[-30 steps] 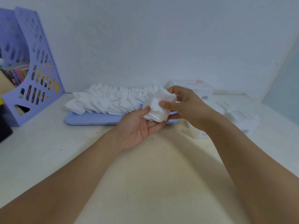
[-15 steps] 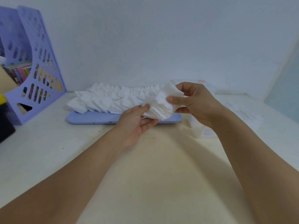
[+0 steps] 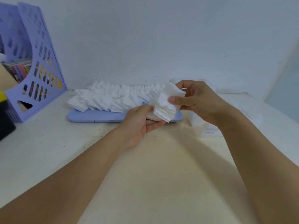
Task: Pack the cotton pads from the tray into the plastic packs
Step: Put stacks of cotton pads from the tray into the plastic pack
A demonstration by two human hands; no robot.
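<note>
Two bare arms reach forward over a pale table (image 3: 48,143). The left hand (image 3: 139,122) is palm up with its fingers curled loosely, and it holds the bottom of a stack of cotton pads (image 3: 165,107) from below. The right hand (image 3: 195,102) pinches the top of the same stack, thumb in front and fingers behind. The stack is fanned out a little and is held in the air, just in front of the right end of the tray (image 3: 97,116).

The tray is light blue and lies flat on the table. A long row of more white cotton pads (image 3: 113,97) is piled on it. To the right, behind the right wrist, sit clear plastic packs (image 3: 208,130); they look blurry. Far left, a purple file holder (image 3: 42,67) stands by the white wall (image 3: 161,38), with a black and yellow thing (image 3: 4,117) at the edge.
</note>
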